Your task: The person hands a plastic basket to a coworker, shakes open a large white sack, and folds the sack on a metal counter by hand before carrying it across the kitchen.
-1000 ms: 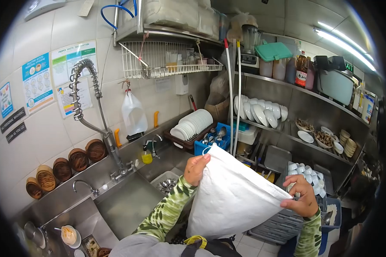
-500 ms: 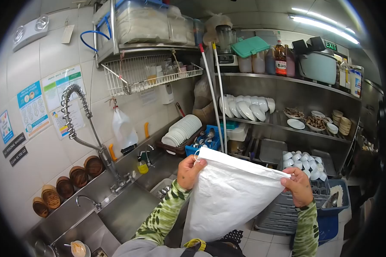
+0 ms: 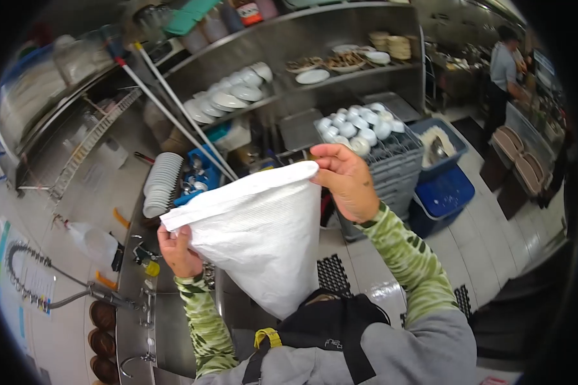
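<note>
A white woven sack (image 3: pixel 257 240) hangs in front of my body, its hemmed top edge stretched between my two hands. My left hand (image 3: pixel 181 251) pinches the left corner of the hem, thumb in front. My right hand (image 3: pixel 348 183) grips the right corner between thumb and fingers, held higher than the left. The lower end of the sack narrows toward my dark apron (image 3: pixel 327 327). Whatever is inside the sack, if anything, is hidden.
A steel sink (image 3: pixel 173 327) lies at the left below a spray faucet (image 3: pixel 112 296). Ahead are a rack of plates (image 3: pixel 164 183), stacked grey crates (image 3: pixel 385 179) with white cups, and a blue bin (image 3: pixel 443 192). Another person (image 3: pixel 502 70) stands at the far right.
My view has turned right and tilted, bringing the other person into sight. The sack's right corner has risen and its left corner has dropped; both hands still hold the hem.
</note>
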Demonstrator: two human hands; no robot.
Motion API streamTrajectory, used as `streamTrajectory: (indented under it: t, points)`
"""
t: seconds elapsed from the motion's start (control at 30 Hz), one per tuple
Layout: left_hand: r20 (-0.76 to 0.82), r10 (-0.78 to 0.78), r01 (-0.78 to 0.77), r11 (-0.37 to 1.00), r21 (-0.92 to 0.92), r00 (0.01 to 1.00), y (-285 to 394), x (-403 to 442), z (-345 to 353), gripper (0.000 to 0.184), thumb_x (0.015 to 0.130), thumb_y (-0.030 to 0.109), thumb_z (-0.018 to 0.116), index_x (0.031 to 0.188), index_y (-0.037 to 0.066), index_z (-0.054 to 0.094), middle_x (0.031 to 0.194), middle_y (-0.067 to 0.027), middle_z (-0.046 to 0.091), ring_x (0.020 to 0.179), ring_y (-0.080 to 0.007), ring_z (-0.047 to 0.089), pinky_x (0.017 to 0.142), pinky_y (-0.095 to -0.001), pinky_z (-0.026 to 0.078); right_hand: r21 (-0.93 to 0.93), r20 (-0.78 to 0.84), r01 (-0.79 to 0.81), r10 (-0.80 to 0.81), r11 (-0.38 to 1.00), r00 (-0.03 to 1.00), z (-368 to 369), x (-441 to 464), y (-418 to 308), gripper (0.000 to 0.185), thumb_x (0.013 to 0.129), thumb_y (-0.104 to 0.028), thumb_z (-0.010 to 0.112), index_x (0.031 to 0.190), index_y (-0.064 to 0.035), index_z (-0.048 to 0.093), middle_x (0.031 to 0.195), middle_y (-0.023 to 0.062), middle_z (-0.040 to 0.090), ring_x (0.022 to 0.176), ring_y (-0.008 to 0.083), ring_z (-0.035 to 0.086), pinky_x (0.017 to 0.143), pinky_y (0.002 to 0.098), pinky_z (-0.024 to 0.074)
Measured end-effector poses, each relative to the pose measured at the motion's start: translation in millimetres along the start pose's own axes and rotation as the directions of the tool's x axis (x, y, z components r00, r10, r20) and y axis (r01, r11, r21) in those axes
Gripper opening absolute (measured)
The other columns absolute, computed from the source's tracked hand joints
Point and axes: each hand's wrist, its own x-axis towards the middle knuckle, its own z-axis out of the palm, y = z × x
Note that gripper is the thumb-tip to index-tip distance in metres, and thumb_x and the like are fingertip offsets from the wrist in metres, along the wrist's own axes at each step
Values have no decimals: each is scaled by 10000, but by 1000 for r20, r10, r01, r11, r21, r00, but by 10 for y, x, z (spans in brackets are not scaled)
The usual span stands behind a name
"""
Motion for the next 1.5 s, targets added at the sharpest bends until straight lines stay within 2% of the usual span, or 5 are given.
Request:
streamTrajectory:
  t: [0.17,0.27,0.4,0.87,1.5]
  points:
    - [325,386,-494,518,698,864,664,-140,649,781,769,78,726,1444,-57,357,1462,-222,434,1294,-353,487,1108,-447,347,-171,80,15,-2,985,997,153,-225,17,398,872,72,663,1240,27,519,1021,117,704,919,138,676,816,261,545]
    - [839,131,-754,527,393,529,1024,-198,1307,726,720,210,832,1347,-9,539,1356,-223,548,1268,-384,517,1058,-444,391,-310,222,28,44,950,974,464,-359,102,398,877,29,691,1242,16,534,994,124,716,884,126,686,790,260,550]
    - [792,55,-603,681,415,608,796,-148,1284,344,812,69,750,1141,10,670,920,-91,714,733,-210,670,649,-305,490,-343,137,33,15,939,990,509,-427,191,359,879,-49,730,1198,23,581,935,105,721,809,109,677,730,255,542]
    - [704,-96,0,991,134,703,511,-134,1221,123,881,86,739,878,28,631,813,-26,657,740,-100,610,660,-250,470,-679,421,411,-137,608,897,556,-538,123,115,889,-111,715,927,-10,673,744,86,637,602,202,602,556,313,471]
    - [836,-15,-526,771,359,548,715,-198,1495,359,813,349,792,932,59,619,814,-103,633,750,-310,626,645,-366,492,-709,451,409,-78,574,889,258,-596,-88,163,879,-98,705,976,30,676,882,139,639,806,246,631,733,336,505]
